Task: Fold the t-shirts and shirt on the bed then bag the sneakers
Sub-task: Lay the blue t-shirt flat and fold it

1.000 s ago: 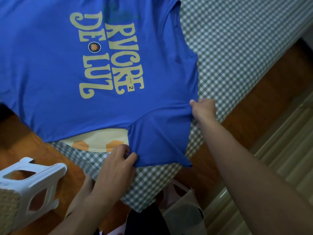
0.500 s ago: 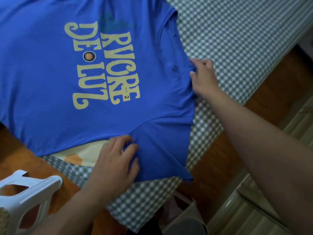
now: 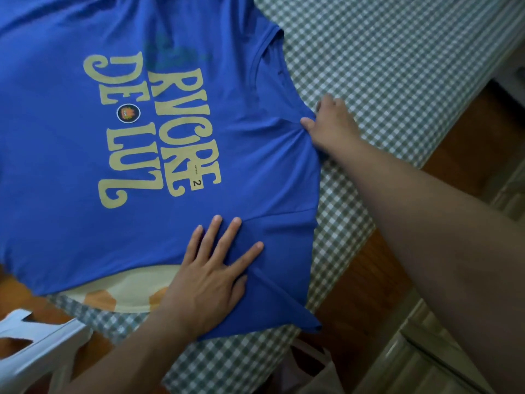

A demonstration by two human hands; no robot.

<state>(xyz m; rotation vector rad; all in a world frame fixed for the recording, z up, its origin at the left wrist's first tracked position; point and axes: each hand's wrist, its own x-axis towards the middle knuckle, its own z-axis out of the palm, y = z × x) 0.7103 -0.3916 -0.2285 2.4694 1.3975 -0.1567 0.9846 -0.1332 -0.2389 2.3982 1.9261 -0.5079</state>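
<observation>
Flattening now, the left hand [image 3: 210, 277] is lying open, fingers spread on the sleeve it was pinching a second ago, while the right hand [image 3: 332, 125] is pinching a bunched pleat at the shoulder seam, having climbed up the shirt's edge. Between the fingers, the blue t-shirt [image 3: 85, 217] is lying print-up on the checked bed [image 3: 383, 66]. Being soft, light, limp knit, it is likely handling best by seams and hems. Under its hem a cream cloth [image 3: 130, 294] is peeking out.
</observation>
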